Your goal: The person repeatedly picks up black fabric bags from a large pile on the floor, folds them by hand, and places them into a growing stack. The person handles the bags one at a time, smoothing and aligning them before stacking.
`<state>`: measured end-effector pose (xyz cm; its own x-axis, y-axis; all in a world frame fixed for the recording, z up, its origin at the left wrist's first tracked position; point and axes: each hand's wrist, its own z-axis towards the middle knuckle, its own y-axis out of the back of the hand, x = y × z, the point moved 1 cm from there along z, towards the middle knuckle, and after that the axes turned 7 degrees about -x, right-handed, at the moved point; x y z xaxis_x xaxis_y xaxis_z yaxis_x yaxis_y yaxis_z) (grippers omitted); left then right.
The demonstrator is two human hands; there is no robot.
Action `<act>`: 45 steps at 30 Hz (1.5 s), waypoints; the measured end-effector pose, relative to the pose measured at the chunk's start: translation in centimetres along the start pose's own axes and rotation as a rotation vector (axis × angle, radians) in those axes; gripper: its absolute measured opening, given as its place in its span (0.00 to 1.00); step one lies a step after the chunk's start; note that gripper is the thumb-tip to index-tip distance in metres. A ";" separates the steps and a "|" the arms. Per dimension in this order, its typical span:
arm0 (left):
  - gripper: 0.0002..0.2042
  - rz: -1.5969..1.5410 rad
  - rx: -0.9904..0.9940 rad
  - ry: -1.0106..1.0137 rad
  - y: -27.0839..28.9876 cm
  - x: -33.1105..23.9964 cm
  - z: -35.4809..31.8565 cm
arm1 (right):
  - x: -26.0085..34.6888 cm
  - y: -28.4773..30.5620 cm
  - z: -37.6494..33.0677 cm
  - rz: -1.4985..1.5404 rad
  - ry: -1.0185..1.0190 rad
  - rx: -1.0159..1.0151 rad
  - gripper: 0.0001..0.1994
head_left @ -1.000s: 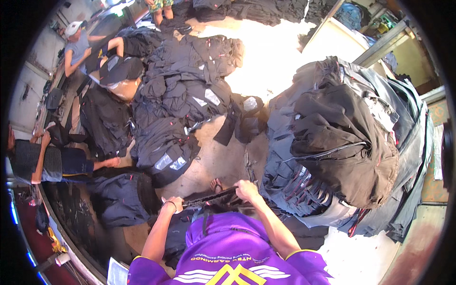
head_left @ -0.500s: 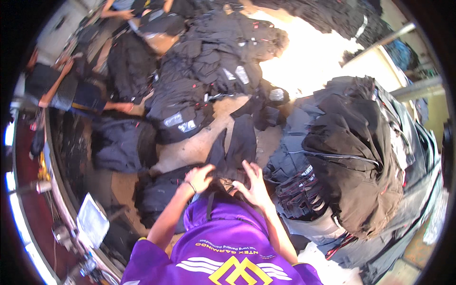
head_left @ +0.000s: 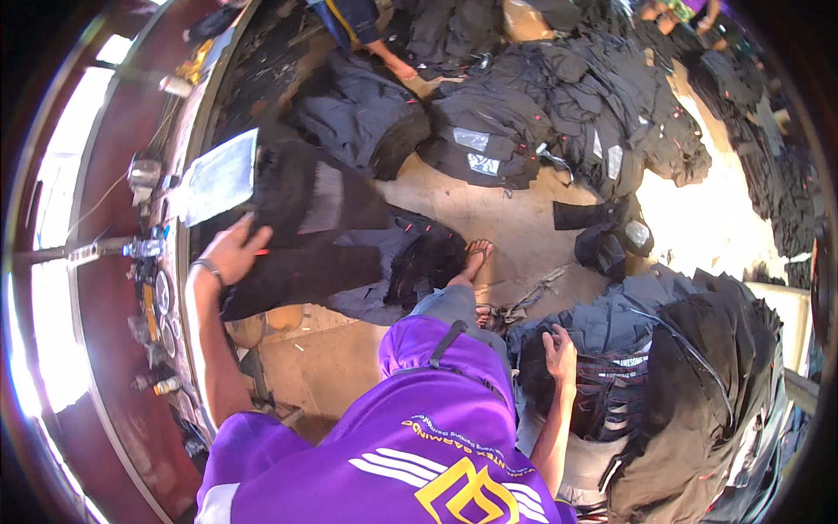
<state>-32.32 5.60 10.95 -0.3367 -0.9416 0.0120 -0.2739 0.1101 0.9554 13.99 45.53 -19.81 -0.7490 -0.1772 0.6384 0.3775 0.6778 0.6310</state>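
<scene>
At the left, my left hand [head_left: 229,253] reaches out over the edge of dark trousers [head_left: 323,266] spread on a low heap. Its fingers look apart, and a small red bit shows beside them. Whether they touch the cloth is hard to tell. My right hand [head_left: 559,351] hangs with loosely bent, parted fingers and nothing in them. It is nearest to a stack of folded dark garments [head_left: 611,393] with pale lettered bands. A pale flat sheet [head_left: 218,177] lies just beyond my left hand.
A large mound of dark cloth [head_left: 698,393] rises at my right. Heaps of black garments [head_left: 497,127] with clear packets cover the floor ahead. Another person's foot [head_left: 399,67] stands at the far side. A ledge with small bottles [head_left: 144,248] runs along the left.
My view has swung left. My hands, close together at a dark garment before, are now wide apart, the left over the spread trousers and the right by the stack.
</scene>
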 end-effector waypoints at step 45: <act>0.23 -0.147 0.654 -0.817 -39.6 -29.2 5.4 | 4.5 26.7 -24.7 -0.580 -0.071 -1.677 0.25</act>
<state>-16.48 30.49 -28.86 -0.6983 -0.4862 -0.5254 -0.7116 0.3914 0.5835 34.16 45.22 10.85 -0.9783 -0.0475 0.2016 0.1456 -0.8498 0.5065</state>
